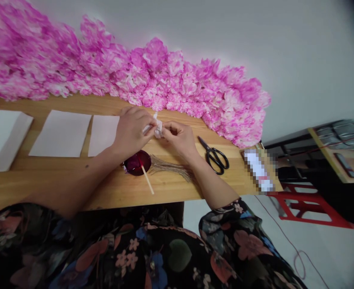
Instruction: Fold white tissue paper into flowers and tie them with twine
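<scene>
My left hand [131,130] and my right hand [179,138] meet over the wooden table [44,176]. Both pinch a small folded piece of white paper [157,127] between their fingertips. Just below my hands sits a small dish of dark red dye [137,162] with a thin wooden stick [146,178] resting in it. A bundle of tan twine strands [170,167] lies under my right wrist. Black scissors [215,157] lie to the right of my right hand.
Three white paper sheets [61,134] lie along the left of the table. A long heap of pink and white paper flowers [152,80] lines the wall side. A red stool [309,204] and a low shelf [342,160] stand on the right.
</scene>
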